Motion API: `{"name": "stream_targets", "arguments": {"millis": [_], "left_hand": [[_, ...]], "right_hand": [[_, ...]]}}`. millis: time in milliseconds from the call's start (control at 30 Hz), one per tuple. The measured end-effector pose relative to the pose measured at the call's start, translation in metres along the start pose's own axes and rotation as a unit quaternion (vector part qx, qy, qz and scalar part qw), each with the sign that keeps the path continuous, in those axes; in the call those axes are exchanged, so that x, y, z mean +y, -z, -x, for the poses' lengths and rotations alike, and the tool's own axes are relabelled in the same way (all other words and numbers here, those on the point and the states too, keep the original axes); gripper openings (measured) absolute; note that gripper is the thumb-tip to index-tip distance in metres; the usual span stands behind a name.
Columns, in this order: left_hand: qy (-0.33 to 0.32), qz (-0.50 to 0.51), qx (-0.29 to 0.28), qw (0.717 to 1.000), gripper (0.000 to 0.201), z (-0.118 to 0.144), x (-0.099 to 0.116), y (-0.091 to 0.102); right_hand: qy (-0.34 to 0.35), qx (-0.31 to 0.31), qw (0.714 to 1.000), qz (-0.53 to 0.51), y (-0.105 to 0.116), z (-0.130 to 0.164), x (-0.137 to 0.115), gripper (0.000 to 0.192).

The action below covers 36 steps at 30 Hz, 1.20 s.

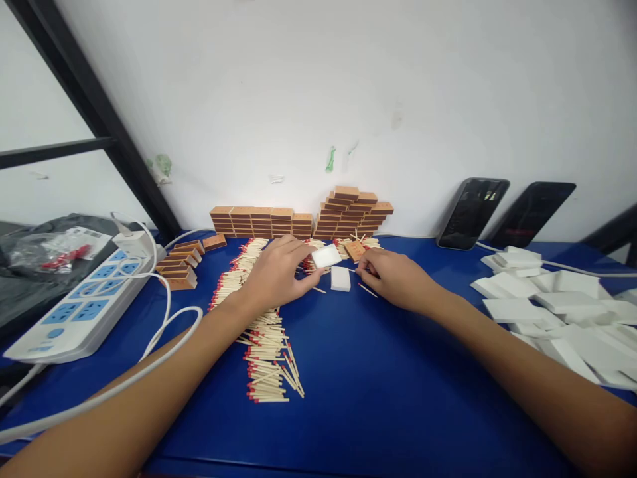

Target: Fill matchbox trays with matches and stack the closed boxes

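Between the thumb and fingers of my left hand [281, 272] is a small white matchbox tray [326, 256], tilted above the table. A second white tray [341, 279] lies on the table just below it. My right hand [391, 277] is closed in a pinch to the right of both trays, and a thin pale matchstick end seems to show at its fingertips. Under that hand a loose match [367, 291] lies on the blue surface. An orange matchbox sleeve [355, 250] rests just behind the right fingers. Long rows of red-tipped matches [266, 372] spread beside and beneath my left forearm.
Stacked matchboxes [251, 222] line the wall, with a stepped pile [348, 212] beside them. More matchboxes [179, 265] and a power strip [84, 305] with white cables are on the left. White trays [562, 305] heap at right, before two leaning phones [472, 212].
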<state>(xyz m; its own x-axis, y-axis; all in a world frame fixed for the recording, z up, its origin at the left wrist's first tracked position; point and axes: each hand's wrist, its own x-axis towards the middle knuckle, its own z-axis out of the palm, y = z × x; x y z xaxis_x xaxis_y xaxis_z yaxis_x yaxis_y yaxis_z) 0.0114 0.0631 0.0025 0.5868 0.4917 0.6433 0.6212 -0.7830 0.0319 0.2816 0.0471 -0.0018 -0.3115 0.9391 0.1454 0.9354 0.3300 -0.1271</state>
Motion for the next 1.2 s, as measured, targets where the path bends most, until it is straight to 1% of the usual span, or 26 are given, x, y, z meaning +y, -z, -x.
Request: {"name": "stream_targets", "arguments": {"millis": [100, 200, 267, 333, 400, 467, 500, 567, 667, 767, 867, 967, 1000, 1067, 1200], "left_hand": [[0.001, 0.002, 0.007, 1.000, 0.033, 0.000, 0.000, 0.000], [-0.010, 0.008, 0.014, 1.000, 0.031, 0.000, 0.001, 0.000], [-0.011, 0.004, 0.007, 1.000, 0.029, 0.000, 0.002, 0.000], [-0.010, -0.003, -0.005, 1.000, 0.030, 0.000, 0.003, 0.001], [-0.008, -0.007, -0.013, 1.000, 0.031, 0.000, 0.003, 0.001], [-0.006, -0.008, -0.014, 1.000, 0.032, 0.000, 0.004, 0.001], [-0.006, -0.007, -0.013, 1.000, 0.032, 0.000, 0.004, 0.001], [-0.010, -0.004, -0.012, 1.000, 0.030, -0.001, 0.005, 0.000], [-0.016, 0.003, -0.012, 1.000, 0.028, -0.001, 0.007, -0.001], [-0.013, 0.006, -0.014, 1.000, 0.027, 0.000, 0.007, -0.001], [-0.017, 0.003, -0.015, 1.000, 0.026, 0.001, 0.007, -0.001], [-0.017, 0.003, -0.013, 1.000, 0.026, 0.001, 0.007, -0.001], [-0.016, 0.005, -0.014, 1.000, 0.026, 0.001, 0.007, -0.002], [-0.016, 0.010, -0.018, 1.000, 0.026, 0.000, 0.008, -0.002], [-0.019, 0.010, -0.020, 1.000, 0.025, 0.000, 0.011, -0.001]], "right_hand": [[-0.016, -0.013, 1.000, 0.014, 0.009, 0.004, 0.001, 0.017], [-0.016, -0.038, 0.999, 0.027, 0.018, 0.007, 0.003, 0.016], [-0.015, -0.048, 0.998, 0.033, 0.021, 0.008, 0.003, 0.020], [-0.007, -0.034, 0.999, 0.029, 0.021, 0.009, 0.004, 0.025], [0.020, -0.020, 1.000, 0.007, 0.020, 0.009, 0.005, 0.026], [0.046, -0.031, 0.998, -0.024, 0.020, 0.009, 0.007, 0.029], [0.052, -0.047, 0.997, -0.039, 0.021, 0.009, 0.008, 0.030], [0.049, -0.081, 0.994, -0.057, 0.022, 0.010, 0.010, 0.031], [0.049, -0.103, 0.991, -0.070, 0.021, 0.008, 0.015, 0.028], [0.053, -0.094, 0.991, -0.079, 0.017, 0.006, 0.018, 0.027], [0.047, -0.083, 0.993, -0.066, 0.015, 0.004, 0.019, 0.028], [0.045, -0.085, 0.994, -0.060, 0.015, 0.004, 0.019, 0.027], [0.049, -0.080, 0.994, -0.062, 0.016, 0.004, 0.019, 0.026], [0.065, -0.040, 0.995, -0.065, 0.016, 0.003, 0.021, 0.025], [0.088, 0.094, 0.989, -0.069, 0.014, 0.002, 0.019, 0.022]]}}
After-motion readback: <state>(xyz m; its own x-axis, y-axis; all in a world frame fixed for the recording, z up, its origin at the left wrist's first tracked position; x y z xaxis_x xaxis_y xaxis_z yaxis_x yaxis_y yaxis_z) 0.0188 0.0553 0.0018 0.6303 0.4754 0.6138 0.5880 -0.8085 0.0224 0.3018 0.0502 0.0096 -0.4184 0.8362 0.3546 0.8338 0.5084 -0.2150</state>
